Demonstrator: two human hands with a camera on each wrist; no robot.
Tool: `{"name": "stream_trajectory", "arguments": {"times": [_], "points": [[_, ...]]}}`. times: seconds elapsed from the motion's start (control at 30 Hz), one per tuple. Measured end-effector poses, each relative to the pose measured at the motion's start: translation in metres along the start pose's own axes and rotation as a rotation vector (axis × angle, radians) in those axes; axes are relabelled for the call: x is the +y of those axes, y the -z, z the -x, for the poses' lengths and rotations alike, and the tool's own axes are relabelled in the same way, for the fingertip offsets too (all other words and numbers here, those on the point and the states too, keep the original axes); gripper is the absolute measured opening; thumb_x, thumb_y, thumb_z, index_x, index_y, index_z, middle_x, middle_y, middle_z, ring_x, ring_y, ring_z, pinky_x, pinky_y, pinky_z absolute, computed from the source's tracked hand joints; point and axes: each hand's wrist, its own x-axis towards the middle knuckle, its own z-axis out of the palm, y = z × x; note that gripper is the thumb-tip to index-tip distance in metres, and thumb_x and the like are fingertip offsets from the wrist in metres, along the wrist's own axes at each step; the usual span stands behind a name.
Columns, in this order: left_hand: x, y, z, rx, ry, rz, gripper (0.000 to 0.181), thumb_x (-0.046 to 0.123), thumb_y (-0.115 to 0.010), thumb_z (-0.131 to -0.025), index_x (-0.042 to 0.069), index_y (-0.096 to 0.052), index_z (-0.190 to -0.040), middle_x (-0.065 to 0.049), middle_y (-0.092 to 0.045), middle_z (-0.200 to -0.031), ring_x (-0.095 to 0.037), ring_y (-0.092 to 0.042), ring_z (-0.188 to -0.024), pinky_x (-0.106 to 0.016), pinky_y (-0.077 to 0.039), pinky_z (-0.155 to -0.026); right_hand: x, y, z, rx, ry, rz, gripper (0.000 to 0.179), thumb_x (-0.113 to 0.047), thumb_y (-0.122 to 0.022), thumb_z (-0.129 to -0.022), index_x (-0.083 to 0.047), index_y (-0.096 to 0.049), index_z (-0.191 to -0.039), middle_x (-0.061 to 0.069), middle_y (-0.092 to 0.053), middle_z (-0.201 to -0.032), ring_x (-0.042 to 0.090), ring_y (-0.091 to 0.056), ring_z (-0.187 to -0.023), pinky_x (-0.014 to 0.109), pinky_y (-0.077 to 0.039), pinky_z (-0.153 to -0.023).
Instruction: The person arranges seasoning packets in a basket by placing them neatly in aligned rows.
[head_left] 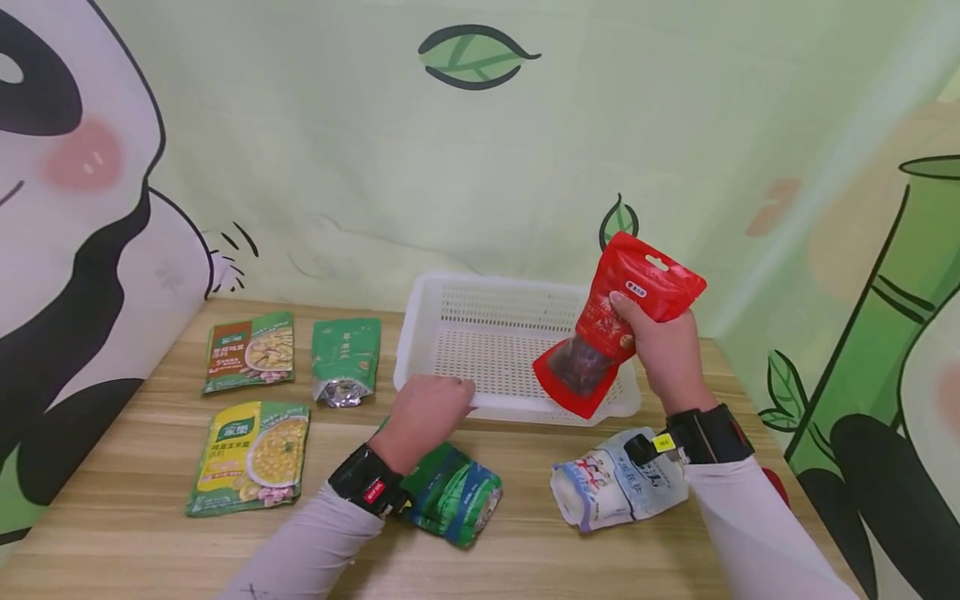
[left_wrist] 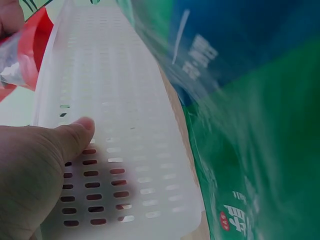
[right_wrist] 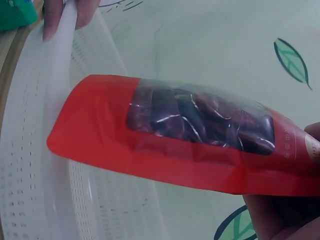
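My right hand [head_left: 667, 350] grips a red pouch [head_left: 645, 279] with a clear window showing dark contents. The pouch is tilted over the right part of a white perforated plastic basket [head_left: 517, 403]. In the right wrist view, the window of the red pouch [right_wrist: 110, 130] faces the camera, and its lower end is above the basket wall. My left hand [head_left: 427, 417] grips the basket's near rim; in the left wrist view, its thumb [left_wrist: 75, 137] lies against the outer wall [left_wrist: 115, 65]. A green and blue pouch [head_left: 457, 496] lies on the table beside my left wrist.
On the table's left lie a brown and green packet [head_left: 251, 352], a green pouch with a silver end [head_left: 347, 358] and a yellow and green packet [head_left: 251, 458]. A white and blue pouch [head_left: 615, 483] lies below my right wrist. A printed cloth [head_left: 337, 167] hangs behind the table.
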Motion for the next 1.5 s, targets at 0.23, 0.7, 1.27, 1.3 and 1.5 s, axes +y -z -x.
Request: {"name": "stream_trajectory", "arguments": {"times": [0.23, 0.7, 1.27, 1.3, 1.5], "points": [[0.000, 0.001, 0.001, 0.007, -0.003, -0.006, 0.025, 0.037, -0.074, -0.094, 0.016, -0.067, -0.081, 0.003, -0.069, -0.069, -0.013, -0.066, -0.060, -0.035, -0.051, -0.050, 0.009, -0.001, -0.021, 0.051, -0.062, 0.008, 0.078, -0.054, -0.075, -0.088, -0.018, -0.039, -0.148, 0.001, -0.055, -0.143, 0.019, -0.055, -0.122, 0.035, -0.056, -0.097], [0.000, 0.003, 0.001, -0.035, 0.031, -0.015, 0.026, 0.040, -0.072, -0.095, 0.018, -0.068, -0.082, 0.006, -0.066, -0.066, -0.009, -0.059, -0.055, -0.032, -0.048, -0.048, 0.022, -0.016, -0.058, 0.058, -0.141, 0.130, 0.070, -0.049, -0.065, -0.097, -0.008, -0.041, -0.149, 0.011, -0.056, -0.146, 0.028, -0.055, -0.126, 0.048, -0.050, -0.108], [0.001, 0.001, 0.000, -0.038, 0.028, -0.009, 0.024, 0.038, -0.071, -0.096, 0.018, -0.067, -0.083, 0.005, -0.067, -0.068, -0.011, -0.062, -0.057, -0.033, -0.049, -0.050, 0.035, -0.034, -0.079, -0.053, -0.199, 0.414, 0.055, -0.041, -0.049, -0.106, 0.001, -0.048, -0.141, 0.020, -0.062, -0.135, 0.036, -0.059, -0.116, 0.049, -0.052, -0.101], [0.001, 0.002, 0.000, -0.042, 0.029, -0.006, 0.024, 0.038, -0.071, -0.096, 0.018, -0.067, -0.083, 0.005, -0.067, -0.068, -0.011, -0.062, -0.058, -0.033, -0.049, -0.050, 0.036, -0.034, -0.080, -0.060, -0.195, 0.426, 0.055, -0.041, -0.048, -0.106, 0.001, -0.049, -0.141, 0.020, -0.062, -0.135, 0.036, -0.059, -0.116, 0.049, -0.052, -0.100], [0.001, 0.003, 0.000, -0.056, 0.033, 0.000, 0.024, 0.038, -0.070, -0.097, 0.018, -0.067, -0.084, 0.005, -0.067, -0.069, -0.011, -0.061, -0.057, -0.032, -0.048, -0.049, 0.038, -0.035, -0.083, -0.107, -0.175, 0.491, 0.052, -0.040, -0.044, -0.108, -0.001, -0.047, -0.142, 0.020, -0.060, -0.136, 0.037, -0.058, -0.118, 0.051, -0.051, -0.102]]}}
